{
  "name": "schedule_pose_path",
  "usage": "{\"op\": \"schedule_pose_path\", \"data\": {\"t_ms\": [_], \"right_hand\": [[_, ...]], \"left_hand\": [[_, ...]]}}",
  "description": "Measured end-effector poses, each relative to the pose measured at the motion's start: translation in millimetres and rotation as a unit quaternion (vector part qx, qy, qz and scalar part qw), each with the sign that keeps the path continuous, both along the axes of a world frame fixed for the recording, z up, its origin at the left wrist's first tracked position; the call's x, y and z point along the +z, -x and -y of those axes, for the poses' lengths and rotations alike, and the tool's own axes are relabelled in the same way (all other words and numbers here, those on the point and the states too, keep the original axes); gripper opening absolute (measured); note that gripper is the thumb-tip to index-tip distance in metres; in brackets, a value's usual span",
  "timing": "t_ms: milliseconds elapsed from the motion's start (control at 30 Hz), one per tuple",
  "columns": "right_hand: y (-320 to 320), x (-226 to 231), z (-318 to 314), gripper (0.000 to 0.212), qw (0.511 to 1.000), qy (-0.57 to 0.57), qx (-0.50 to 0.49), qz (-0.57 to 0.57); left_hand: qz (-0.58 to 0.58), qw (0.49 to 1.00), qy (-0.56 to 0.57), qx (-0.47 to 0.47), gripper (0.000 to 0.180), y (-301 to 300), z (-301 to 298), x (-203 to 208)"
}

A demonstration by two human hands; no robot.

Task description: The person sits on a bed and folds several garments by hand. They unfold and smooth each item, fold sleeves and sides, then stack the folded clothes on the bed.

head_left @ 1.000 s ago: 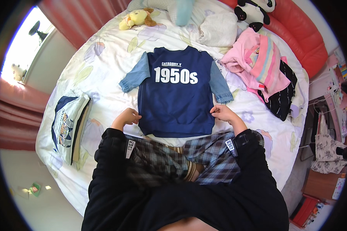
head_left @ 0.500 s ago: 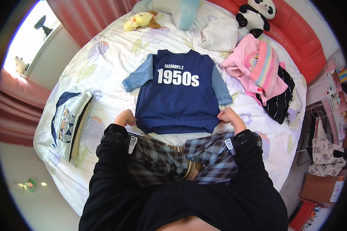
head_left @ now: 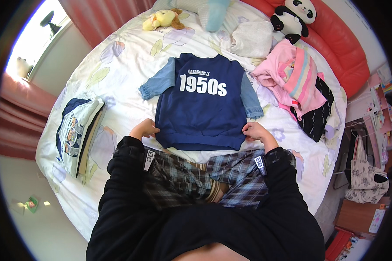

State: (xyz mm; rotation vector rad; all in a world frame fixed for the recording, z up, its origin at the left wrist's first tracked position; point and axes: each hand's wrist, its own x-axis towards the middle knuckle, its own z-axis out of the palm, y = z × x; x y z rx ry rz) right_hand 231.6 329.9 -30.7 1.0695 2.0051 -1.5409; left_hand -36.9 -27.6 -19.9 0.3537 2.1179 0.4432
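Two lines of white lettering (head_left: 203,85) — across a navy sweatshirt (head_left: 200,115)

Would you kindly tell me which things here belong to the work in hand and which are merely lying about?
In the work:
- navy sweatshirt
- left hand and right hand, at its lower sides
- perhaps the folded clothes and pink striped garment

Apparently lying about:
- panda plush
- yellow plush toy

On my feed the left hand (head_left: 144,129) and right hand (head_left: 257,131) hide bits of the shirt (head_left: 200,115), pink clothing (head_left: 309,101) covers part of the black garment (head_left: 313,122), the pillow (head_left: 210,15) is cut off above, and I can't identify the tiny far-right clutter (head_left: 384,80).
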Motion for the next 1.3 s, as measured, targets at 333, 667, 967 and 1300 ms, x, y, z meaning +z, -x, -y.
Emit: {"op": "schedule_pose_path", "data": {"t_ms": [333, 667, 967, 1300], "right_hand": [[1, 10, 4, 0.016, 0.998, 0.059, -0.023, 0.012], [2, 15, 5, 0.018, 0.998, 0.006, 0.054, 0.041], [2, 20, 6, 0.021, 0.995, 0.008, 0.085, 0.042], [1, 11, 2, 0.019, 0.994, -0.006, 0.095, 0.044]], "left_hand": [[0.013, 1.000, -0.005, -0.010, 0.023, 3, 4, -8], [0.038, 0.999, -0.013, -0.012, 0.031, 2, 4, -6], [0.039, 0.999, -0.008, -0.013, 0.030, -3, 1, 3], [0.031, 0.999, 0.031, -0.016, 0.021, -4, -1, 6]]}}
